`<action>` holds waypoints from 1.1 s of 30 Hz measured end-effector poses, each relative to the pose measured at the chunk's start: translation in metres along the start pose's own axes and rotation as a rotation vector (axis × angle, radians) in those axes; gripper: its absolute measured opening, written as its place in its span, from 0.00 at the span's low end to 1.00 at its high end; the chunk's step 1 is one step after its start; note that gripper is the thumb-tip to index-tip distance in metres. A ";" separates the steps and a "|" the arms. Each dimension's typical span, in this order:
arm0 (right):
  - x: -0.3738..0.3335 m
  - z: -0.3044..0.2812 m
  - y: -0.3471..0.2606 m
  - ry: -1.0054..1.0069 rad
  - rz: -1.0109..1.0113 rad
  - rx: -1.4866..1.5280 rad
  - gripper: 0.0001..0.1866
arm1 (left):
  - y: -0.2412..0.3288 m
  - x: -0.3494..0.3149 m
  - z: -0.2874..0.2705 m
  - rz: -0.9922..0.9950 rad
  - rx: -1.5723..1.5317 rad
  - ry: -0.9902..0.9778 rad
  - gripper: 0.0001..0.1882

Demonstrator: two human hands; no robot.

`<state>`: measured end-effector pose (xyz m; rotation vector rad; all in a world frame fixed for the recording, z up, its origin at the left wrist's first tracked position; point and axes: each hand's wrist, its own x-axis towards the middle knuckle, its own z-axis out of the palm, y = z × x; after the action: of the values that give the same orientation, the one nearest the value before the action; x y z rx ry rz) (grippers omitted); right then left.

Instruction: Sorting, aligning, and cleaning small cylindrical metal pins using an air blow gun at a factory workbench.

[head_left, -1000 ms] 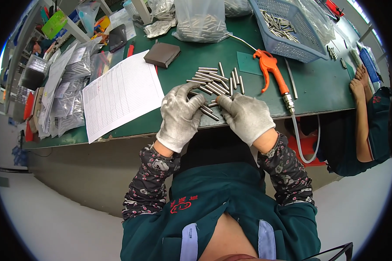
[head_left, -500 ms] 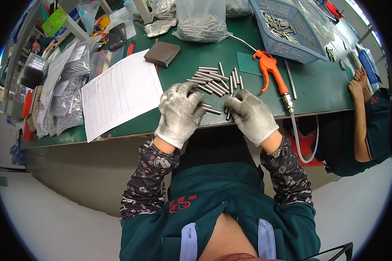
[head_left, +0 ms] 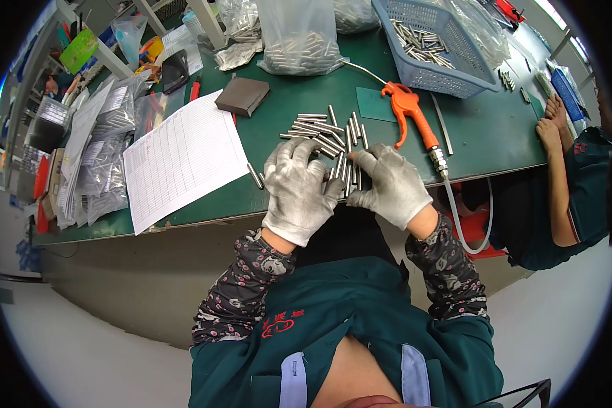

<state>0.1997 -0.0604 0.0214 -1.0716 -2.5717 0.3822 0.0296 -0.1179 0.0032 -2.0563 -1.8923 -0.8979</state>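
Note:
Both my hands wear pale, grey-smudged gloves over the bench's near edge. A bunch of short, shiny metal pins [head_left: 347,175], lying roughly lengthwise away from me, is held between them. My left hand [head_left: 296,190] is curled, its thumb against the bunch's left side. Some of its fingertips are hidden among the pins. From the right, my right hand [head_left: 392,185] closes on the bunch with index finger and thumb. Just beyond my fingers is a loose pile of similar pins [head_left: 314,126] at mixed angles. Two separate pins [head_left: 255,176] lie left of my left hand, beside the paper.
A printed sheet [head_left: 183,160] and a dark block [head_left: 243,96] lie left. An orange air gun [head_left: 415,115] with its hose is right. Behind stand a clear bag of pins [head_left: 299,41] and a blue basket [head_left: 442,75]. A co-worker's hands [head_left: 555,126] are far right.
My left hand has moved right and slightly nearer to me, closer to my right hand. More pins now lie bunched between them, and two pins show left of my left hand.

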 end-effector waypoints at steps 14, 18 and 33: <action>0.006 0.007 -0.009 0.039 -0.125 -0.006 0.30 | -0.044 -0.017 -0.060 -0.278 0.001 -0.275 0.37; 0.006 0.007 -0.013 0.053 -0.096 -0.016 0.30 | -0.045 -0.009 -0.051 -0.307 0.017 -0.367 0.38; 0.011 0.011 -0.013 0.027 -0.094 0.020 0.27 | -0.037 0.014 -0.031 -0.171 -0.165 -0.476 0.28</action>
<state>0.1797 -0.0623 0.0188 -0.9386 -2.5771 0.3663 -0.0148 -0.1174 0.0265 -2.4016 -2.3301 -0.6562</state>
